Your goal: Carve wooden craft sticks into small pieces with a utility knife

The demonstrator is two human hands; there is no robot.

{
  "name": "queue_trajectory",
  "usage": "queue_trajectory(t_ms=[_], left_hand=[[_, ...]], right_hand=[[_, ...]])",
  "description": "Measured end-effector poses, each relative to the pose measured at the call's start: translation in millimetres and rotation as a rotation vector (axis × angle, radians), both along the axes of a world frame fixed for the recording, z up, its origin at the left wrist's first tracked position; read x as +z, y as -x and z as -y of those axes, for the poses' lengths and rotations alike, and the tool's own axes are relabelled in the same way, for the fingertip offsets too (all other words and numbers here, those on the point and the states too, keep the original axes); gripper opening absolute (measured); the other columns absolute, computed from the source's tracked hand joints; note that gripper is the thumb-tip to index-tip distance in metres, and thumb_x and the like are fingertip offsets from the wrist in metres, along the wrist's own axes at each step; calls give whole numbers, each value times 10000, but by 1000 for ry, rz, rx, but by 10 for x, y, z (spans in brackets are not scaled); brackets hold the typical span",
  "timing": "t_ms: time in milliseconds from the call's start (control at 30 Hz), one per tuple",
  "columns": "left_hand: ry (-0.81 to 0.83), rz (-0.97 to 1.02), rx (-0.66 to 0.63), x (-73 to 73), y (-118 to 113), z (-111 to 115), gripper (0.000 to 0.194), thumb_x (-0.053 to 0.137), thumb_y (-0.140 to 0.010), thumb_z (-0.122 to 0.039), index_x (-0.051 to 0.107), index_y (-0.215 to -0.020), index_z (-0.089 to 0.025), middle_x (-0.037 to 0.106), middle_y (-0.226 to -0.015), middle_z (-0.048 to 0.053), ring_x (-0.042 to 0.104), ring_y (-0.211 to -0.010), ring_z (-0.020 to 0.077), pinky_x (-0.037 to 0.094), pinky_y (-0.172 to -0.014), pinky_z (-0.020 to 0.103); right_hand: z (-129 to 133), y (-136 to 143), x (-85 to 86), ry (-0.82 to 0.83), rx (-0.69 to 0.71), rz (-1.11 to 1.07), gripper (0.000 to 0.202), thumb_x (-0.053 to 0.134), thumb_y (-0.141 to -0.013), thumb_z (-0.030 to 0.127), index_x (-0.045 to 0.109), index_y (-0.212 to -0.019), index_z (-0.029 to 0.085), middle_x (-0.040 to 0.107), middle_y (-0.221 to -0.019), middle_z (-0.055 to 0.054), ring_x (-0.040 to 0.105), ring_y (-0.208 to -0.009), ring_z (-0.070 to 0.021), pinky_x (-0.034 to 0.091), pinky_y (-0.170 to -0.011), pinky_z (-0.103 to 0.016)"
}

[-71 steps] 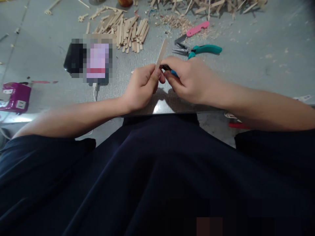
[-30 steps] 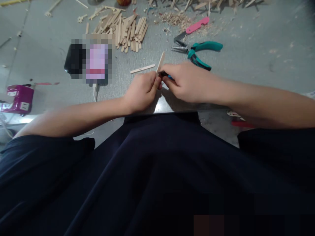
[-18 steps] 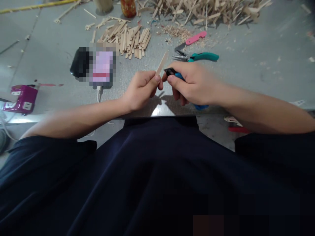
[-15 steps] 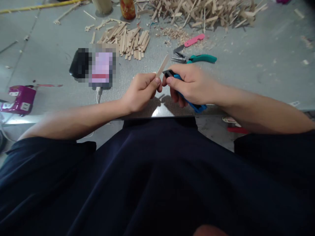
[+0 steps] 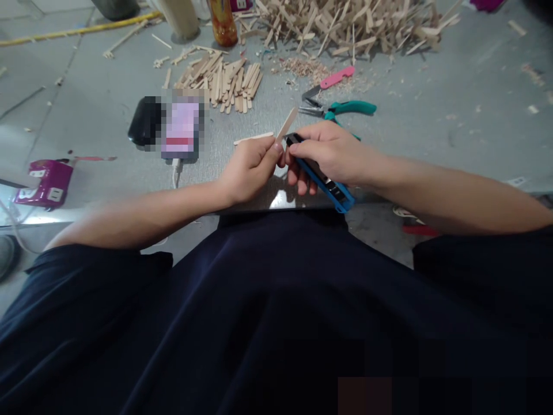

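Close to the table's front edge, my left hand (image 5: 254,164) pinches a flat wooden craft stick (image 5: 287,124), its free end slanting up to the right. My right hand (image 5: 328,151) is closed around a blue and black utility knife (image 5: 324,180). The knife's front end meets the stick just above my left fingertips; whether the blade touches the wood I cannot make out. Another craft stick (image 5: 254,139) lies on the table behind my left hand. Teal-handled pliers (image 5: 352,108) and a pink-handled knife (image 5: 337,78) rest beyond my right hand.
Trimmed sticks (image 5: 233,83) lie in a pile, with wood shavings (image 5: 306,68) and a larger heap of sticks (image 5: 345,26) farther back. To the left are a blurred phone (image 5: 181,127) on a cable, a black case (image 5: 146,121) and a purple device (image 5: 49,184). A bottle (image 5: 223,26) stands behind.
The utility knife has turned in my right hand, showing more of its black side, and its rear end sits lower. My left hand keeps the same stick. The whole view has shifted slightly.
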State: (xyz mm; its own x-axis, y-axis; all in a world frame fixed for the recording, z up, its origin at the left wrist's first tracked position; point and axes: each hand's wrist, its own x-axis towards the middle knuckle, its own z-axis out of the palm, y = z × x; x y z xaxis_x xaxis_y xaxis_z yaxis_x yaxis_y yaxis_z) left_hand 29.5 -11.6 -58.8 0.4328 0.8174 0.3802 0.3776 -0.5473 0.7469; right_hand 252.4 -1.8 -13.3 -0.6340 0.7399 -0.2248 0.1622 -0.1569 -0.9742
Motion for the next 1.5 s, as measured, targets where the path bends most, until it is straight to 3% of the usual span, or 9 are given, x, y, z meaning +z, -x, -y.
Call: queue_trajectory(t_ms=[233, 367, 567, 767, 967, 1200, 1300, 1400, 1500], left_hand=[[-44, -20, 13, -31, 6, -1, 495, 439, -1259, -543, 598, -883, -264, 710, -807, 50, 706, -806, 217, 550, -806, 391], [-57, -118, 47, -20, 9, 29, 465, 407, -1261, -493, 605, -904, -269, 744, -850, 63, 716, -815, 219, 561, -804, 387], [-110, -297, 92, -73, 40, 62, 551, 309, -1274, -593, 671, -1004, -277, 782, -899, 86, 740, -809, 253, 601, -846, 421], [-134, -456, 153, -122, 21, 109, 618, 211, -1254, -639, 647, -1022, -268, 780, -884, 120, 734, -758, 281, 542, -775, 439], [-173, -567, 173, -178, 13, 128, 625, 186, -1226, -645, 642, -1046, -257, 736, -823, 126, 669, -666, 277, 473, -703, 430], [-194, -639, 196, -186, -13, 120, 657, 108, -1204, -618, 626, -1023, -256, 725, -808, 151, 640, -643, 296, 425, -677, 447], [-184, -624, 183, -212, 3, 115, 620, 155, -1212, -614, 629, -1033, -255, 723, -818, 137, 673, -672, 296, 460, -707, 437], [-149, -593, 170, -217, 25, 125, 572, 233, -1218, -613, 642, -1045, -253, 729, -836, 129, 699, -696, 301, 501, -751, 439], [-121, -555, 166, -164, 21, 121, 546, 270, -1213, -614, 640, -1026, -260, 729, -827, 119, 681, -697, 295, 499, -766, 444]], right_hand=[[50, 34, 6, 30, -33, -2, 258, 626, -1209, 224, 645, -953, 243, 748, -702, -7, 706, -476, -179, 512, -393, -236], [109, 39, 51, 1, -45, 40, 326, 606, -1283, 302, 607, -960, 255, 686, -648, 26, 653, -427, -156, 486, -391, -230], [107, 27, 22, -14, -10, 45, 404, 628, -1298, 400, 559, -924, 264, 646, -621, 34, 611, -408, -152, 476, -381, -245], [99, 29, 9, -135, 11, 129, 366, 662, -1275, 319, 557, -929, 266, 643, -624, 36, 597, -404, -149, 459, -359, -251], [159, 76, 152, -3, -11, 248, 509, 414, -1260, 122, 556, -786, 243, 608, -577, 3, 612, -412, -127, 446, -353, -201], [10, 2, -100, -244, 76, 181, 453, 659, -1264, 300, 583, -820, 258, 618, -533, 17, 590, -381, -149, 419, -326, -238], [1, 26, -65, -154, 74, 196, 464, 643, -1269, 312, 564, -814, 262, 626, -546, 12, 597, -382, -157, 436, -325, -243], [26, 62, 61, -2, 77, 238, 478, 495, -1271, 183, 568, -803, 247, 610, -543, 13, 585, -374, -139, 433, -328, -219], [58, 68, 153, 37, 78, 251, 516, 396, -1261, 104, 577, -795, 232, 611, -540, 18, 589, -371, -124, 437, -339, -193]])
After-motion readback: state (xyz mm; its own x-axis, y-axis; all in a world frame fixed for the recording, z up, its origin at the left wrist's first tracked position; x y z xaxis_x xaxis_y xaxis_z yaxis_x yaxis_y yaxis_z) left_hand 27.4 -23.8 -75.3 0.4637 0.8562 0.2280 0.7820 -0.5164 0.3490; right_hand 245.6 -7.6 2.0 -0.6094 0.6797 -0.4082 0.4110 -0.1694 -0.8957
